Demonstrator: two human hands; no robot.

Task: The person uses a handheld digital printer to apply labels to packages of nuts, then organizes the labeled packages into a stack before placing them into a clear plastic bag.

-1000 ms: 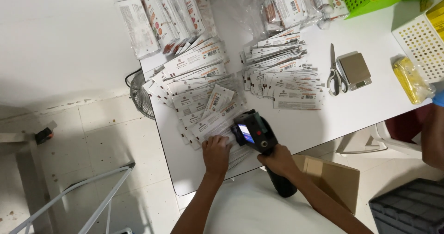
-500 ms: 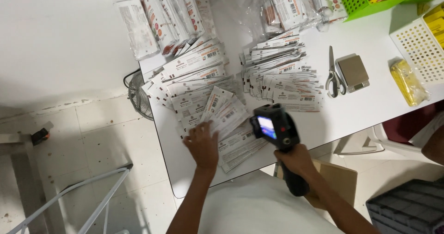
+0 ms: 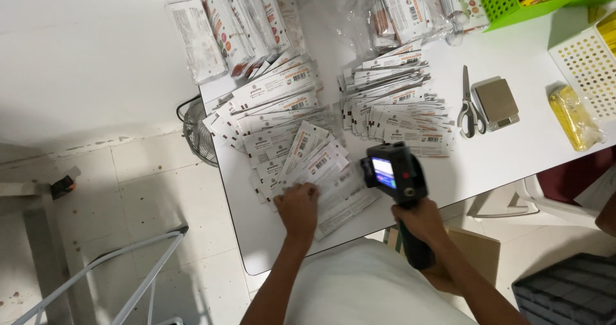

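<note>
Left hand [image 3: 299, 209] flat, grip released, fingers pressing fanned white printed paper sachets [image 3: 321, 177] at the white bench [image 3: 487, 158] near edge, right hand [image 3: 420, 221] grip clenched around black handheld printer with lit screen [image 3: 394, 174], raised just right of those sachets, steel scissors [image 3: 470, 107] well beyond.

Left hand [image 3: 298, 207] lay flat on the near packets [image 3: 321, 177] at centre of frame, w/ fingers spread. Right hand [image 3: 420, 221] gripped a black handheld printer [image 3: 396, 174] just right of them, above the white table [image 3: 500, 152]. Scissors [image 3: 470, 103] and small scale [image 3: 497, 102] sat upper right.
</note>
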